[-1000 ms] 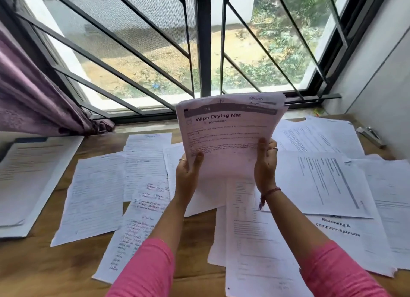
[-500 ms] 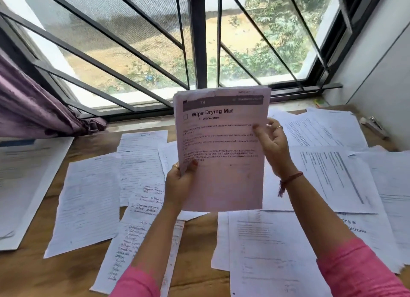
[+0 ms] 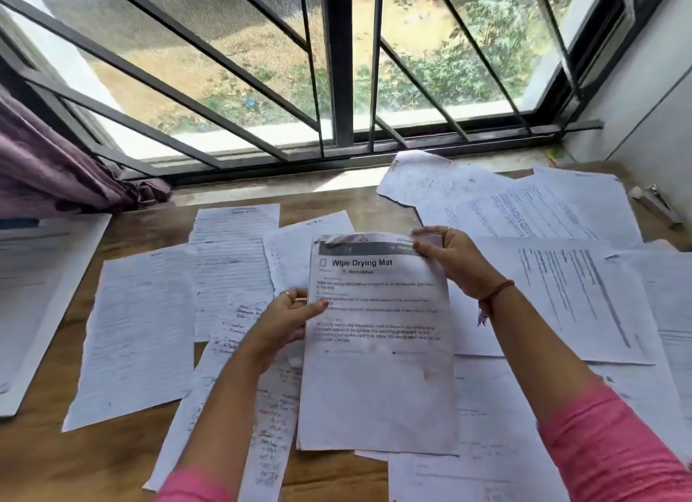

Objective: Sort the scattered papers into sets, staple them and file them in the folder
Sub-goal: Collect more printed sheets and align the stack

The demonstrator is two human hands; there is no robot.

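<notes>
Set (image 3: 378, 351): printed sheets headed "Wipe Drying Mat", held over the desk (image 3: 112, 460) between both hands, lower edge at or near the loose papers; contact cannot be told. Probably squaring the edges before stapling.

Left hand (image 3: 284, 323): fingers curled round the set's left edge at mid-height, thumb on the face; steadies it.

Right hand (image 3: 449, 256): pinches the set's top right corner, likely the staple point.

Papers (image 3: 138, 336): handwritten ones left of the left hand, printed ones right of and below the right hand; overlapping, unsorted.

Stapler (image 3: 657, 205): well beyond the right hand, against the wall; a reach will be needed.

Folder (image 3: 33, 299): probably the white item far left of the left hand, lying flat.
</notes>
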